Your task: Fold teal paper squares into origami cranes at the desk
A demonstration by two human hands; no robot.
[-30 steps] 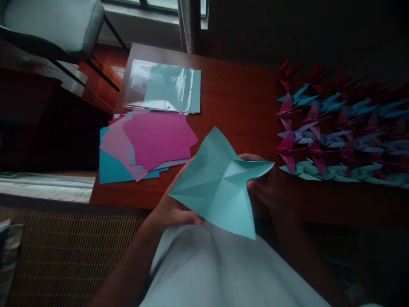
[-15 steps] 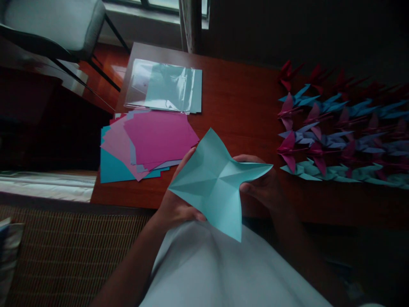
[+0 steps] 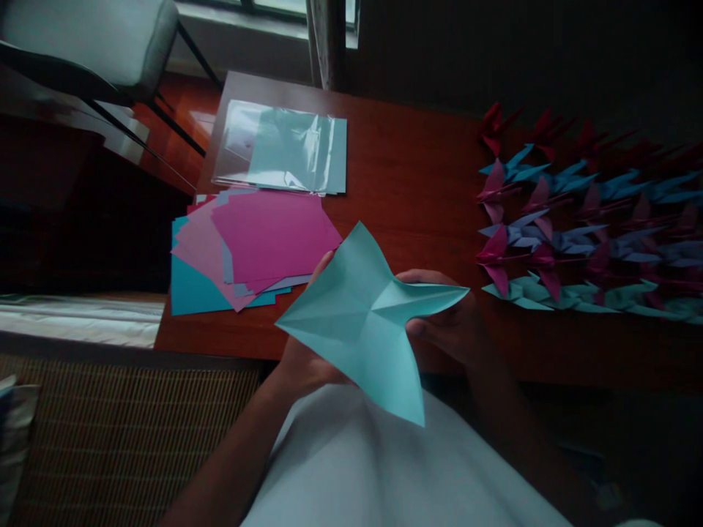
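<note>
The left hand and right hand, set apart, each pinch one side of a creased teal paper square. They hold it over the lap at the wooden table's near edge, so its corners flare along the creases. Loose pink and blue sheets lie to the left, within reach. Folded paper cranes sit in rows to the right.

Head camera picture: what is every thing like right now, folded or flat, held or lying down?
teal paper, creased, puckered into a star shape, held up.
left grip, shut on the teal paper's left side.
right grip, shut on its right point.
coloured sheets, flat, in a loosely fanned pile.
plastic packet, lying flat.
paper cranes, folded, in rows.
</note>
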